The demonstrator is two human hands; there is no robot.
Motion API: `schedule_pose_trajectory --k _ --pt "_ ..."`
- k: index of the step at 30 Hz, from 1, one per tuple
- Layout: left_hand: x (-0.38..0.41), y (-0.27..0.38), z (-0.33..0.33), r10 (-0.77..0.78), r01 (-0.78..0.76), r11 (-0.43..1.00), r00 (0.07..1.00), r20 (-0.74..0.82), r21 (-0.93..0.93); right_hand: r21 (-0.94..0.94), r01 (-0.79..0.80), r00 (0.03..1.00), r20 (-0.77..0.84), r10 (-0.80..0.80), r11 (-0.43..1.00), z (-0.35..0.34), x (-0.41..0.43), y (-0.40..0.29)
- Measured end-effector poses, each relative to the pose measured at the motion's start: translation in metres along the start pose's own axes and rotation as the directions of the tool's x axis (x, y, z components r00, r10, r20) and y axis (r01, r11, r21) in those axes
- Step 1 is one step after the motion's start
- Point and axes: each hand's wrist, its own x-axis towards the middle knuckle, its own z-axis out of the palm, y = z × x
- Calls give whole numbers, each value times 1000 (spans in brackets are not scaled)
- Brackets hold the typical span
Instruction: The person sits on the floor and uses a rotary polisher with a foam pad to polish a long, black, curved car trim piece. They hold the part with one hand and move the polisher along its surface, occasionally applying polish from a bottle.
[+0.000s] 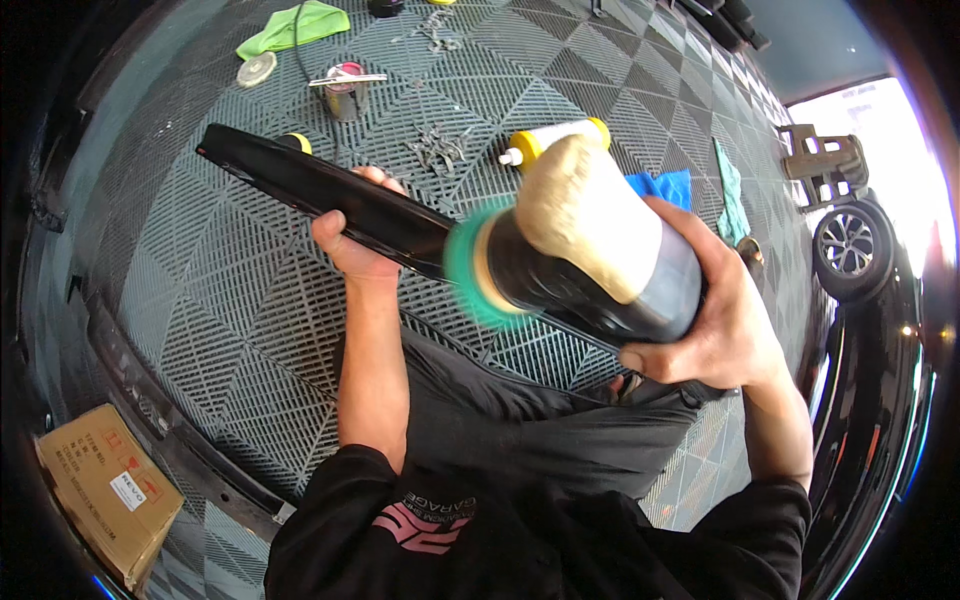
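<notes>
My left hand (364, 244) grips a long glossy black trim piece (300, 176), thumb on the near side and fingertips over the far edge. The strip slants from upper left down to the right, partly hidden by the tool. My right hand (720, 322) is wrapped around the rear body of a polisher (592, 270) with a black housing and a worn tan cover on one part. Its green polishing pad (480, 262) is blurred and lies over the face of the strip; whether it touches cannot be told.
On the grey slatted floor tiles (247, 337) lie a white bottle with yellow ends (559, 139), several clips (439, 146), a blue cloth (664, 187), a green towel (300, 28) and a can (347, 97). A cardboard box (112, 487) stands lower left. A black car (862, 405) flanks the right.
</notes>
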Motion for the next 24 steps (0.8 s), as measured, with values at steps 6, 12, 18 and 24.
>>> schedule_pose_trajectory --k 6,12,18,24 --pt "-1 0 4 -14 13 998 1000 -7 -65 -26 101 995 19 -101 995 -1 0 6" --pt "-1 3 7 -57 59 997 997 44 -45 -82 45 998 -38 -49 996 -11 -34 16" --pt "-3 5 -4 -72 70 996 997 -36 -56 -150 -151 987 -83 139 977 -27 -76 37" --pt "0 6 2 -83 84 993 996 12 -77 -34 -310 937 -180 299 950 -35 -107 56"
